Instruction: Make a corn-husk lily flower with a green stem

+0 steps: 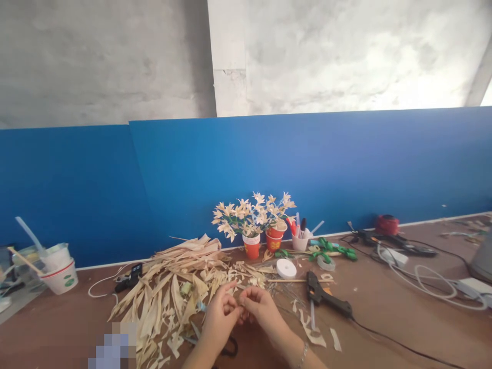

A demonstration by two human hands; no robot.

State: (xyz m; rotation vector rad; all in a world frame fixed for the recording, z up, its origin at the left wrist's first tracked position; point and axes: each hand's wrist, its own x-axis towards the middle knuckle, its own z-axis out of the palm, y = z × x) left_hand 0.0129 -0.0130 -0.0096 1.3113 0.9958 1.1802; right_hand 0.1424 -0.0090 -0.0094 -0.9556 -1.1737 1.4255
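Note:
My left hand (223, 309) and my right hand (257, 306) meet at the fingertips over the near middle of the table. Both are closed in a pinch, and whatever sits between the fingers is too small or hidden to name. Dried husk strips (169, 287) spread in a heap left of and behind my hands. Below my left wrist lies a pair of scissors (230, 347), partly covered by my arm. To the right of my right hand rests a black glue gun (326, 297) with a glue stick (312, 315) beside it.
Pale handmade flowers (253, 212) stand in red paper cups (251, 248) by the blue partition (307, 164). A white tape roll (286, 268), green ribbon (332, 250) and a cup of pens (300, 242) are nearby. Cables (423, 287) cross the right side; a white cup (59, 277) stands left.

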